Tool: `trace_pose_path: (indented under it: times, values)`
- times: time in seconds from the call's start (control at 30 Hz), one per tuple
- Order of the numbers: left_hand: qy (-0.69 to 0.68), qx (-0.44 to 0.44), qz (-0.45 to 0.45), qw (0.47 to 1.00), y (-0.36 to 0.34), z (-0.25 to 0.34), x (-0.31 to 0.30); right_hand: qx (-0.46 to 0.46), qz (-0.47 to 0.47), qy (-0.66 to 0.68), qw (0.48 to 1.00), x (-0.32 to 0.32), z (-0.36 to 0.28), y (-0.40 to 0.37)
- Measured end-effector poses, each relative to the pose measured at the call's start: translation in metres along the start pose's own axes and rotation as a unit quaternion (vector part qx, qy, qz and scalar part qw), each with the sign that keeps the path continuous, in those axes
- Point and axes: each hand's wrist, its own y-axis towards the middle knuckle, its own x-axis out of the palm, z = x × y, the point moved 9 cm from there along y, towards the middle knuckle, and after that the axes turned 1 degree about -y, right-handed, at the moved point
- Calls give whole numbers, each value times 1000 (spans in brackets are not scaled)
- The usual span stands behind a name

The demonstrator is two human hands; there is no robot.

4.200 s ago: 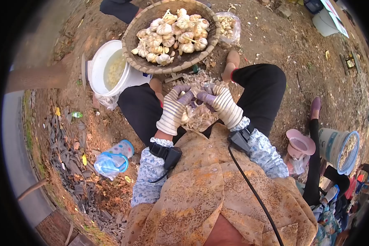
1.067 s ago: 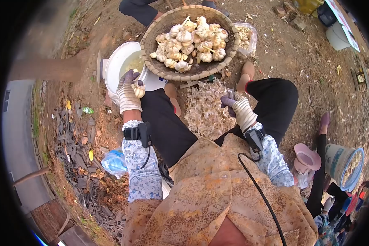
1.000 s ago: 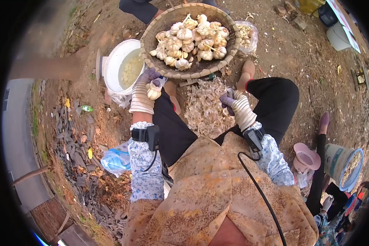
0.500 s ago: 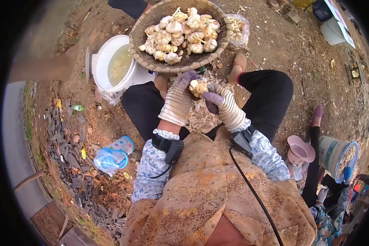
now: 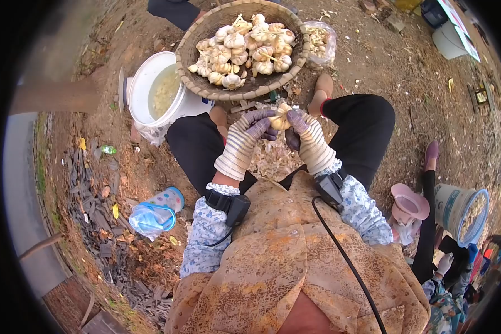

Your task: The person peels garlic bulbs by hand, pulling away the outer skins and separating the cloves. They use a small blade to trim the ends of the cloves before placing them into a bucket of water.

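Both hands wear striped gloves with purple fingers and meet between the knees. My left hand grips the left side of a garlic bulb, fingers curled against it. On the other side of the bulb, my right hand pinches it with thumb and fingers. A dark object, partly hidden, shows below the right fingers. Just beyond the hands, a round woven basket holds several whole garlic bulbs. Garlic skins lie on the ground below the hands.
A white bucket with peeled cloves in liquid stands left of the basket. A clear bag of cloves lies to its right. Blue-rimmed container sits at left. At right are a pink hat, a tall bucket and another person.
My left hand has turned and lowered slightly, its fingers now curled toward the bulb. My right hand's thumb has moved up against the bulb. The bulb has shifted a little right.
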Motion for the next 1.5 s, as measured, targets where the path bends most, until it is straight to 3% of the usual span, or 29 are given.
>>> trace_pose_path:
  times: [0.2, 0.4, 0.5, 0.57, 0.77, 0.83, 0.87, 0.93, 0.97, 1.03, 1.1, 1.13, 1.2, 1.27, 1.3, 1.33, 1.37, 1.4, 1.43, 1.47, 1.5]
  values:
    - [167, -39, 2, 985, -4, 0, 11, -11, 22, -14, 1000, 5, -9, -7]
    - [222, -1, 24, 975, -4, -3, 9, -3, -1, 20, 1000, 13, -7, -8]
    - [182, 9, 66, 981, -4, -2, -2, -4, 1, 10, 1000, 18, -11, -12]
    - [-13, -75, 8, 997, -3, -15, -4, 2, -26, 69, 997, 20, -11, -12]
    - [-118, -95, -19, 988, -6, -17, 0, 52, 12, 87, 995, 5, 4, -9]
    - [-251, -134, -17, 959, -6, -28, -1, 23, 8, 61, 998, 17, -12, -12]
    - [-251, -135, -15, 959, -5, -36, -2, -5, 7, 37, 999, 23, -24, -15]
    - [-384, -143, 36, 911, 0, -51, -2, -6, -3, 37, 999, 28, -30, -16]
    - [-450, -140, -37, 881, 1, -56, 0, -12, 12, 12, 1000, 26, -31, -18]
    - [-418, -138, 12, 898, -4, -41, 17, -15, 26, -12, 999, 22, -23, -18]
    - [-384, -134, 59, 912, -4, -39, 13, -136, 19, -184, 973, 33, -31, -14]
    - [-373, -134, 99, 913, -1, -47, 1, -132, 12, -279, 951, 39, -29, -19]
    - [-362, -133, 137, 913, -2, -51, -8, -238, -60, -466, 850, 68, -43, -31]
    - [-362, -161, 147, 906, -11, -52, -8, -252, -83, -457, 849, 69, -41, -31]
    - [-457, -161, 86, 871, 3, -76, -23, -155, -103, -350, 918, 61, -33, -28]
    - [-456, -162, 88, 871, -1, -67, -18, -54, -121, -235, 963, 61, -26, -30]
    - [-431, -166, 113, 880, -6, -60, -17, -95, -98, -103, 985, 67, -42, -38]
    - [-406, -168, 138, 888, -9, -54, -17, -94, -98, -103, 985, 65, -41, -37]
    - [-478, -131, -116, 861, -7, -35, 7, -88, -69, -106, 988, 56, -39, -32]
    - [-478, -132, -117, 861, -6, -38, 6, -81, -39, -108, 990, 45, -35, -26]
    - [-428, -144, -37, 891, -5, -44, -2, -148, -10, -240, 959, 40, -42, -23]
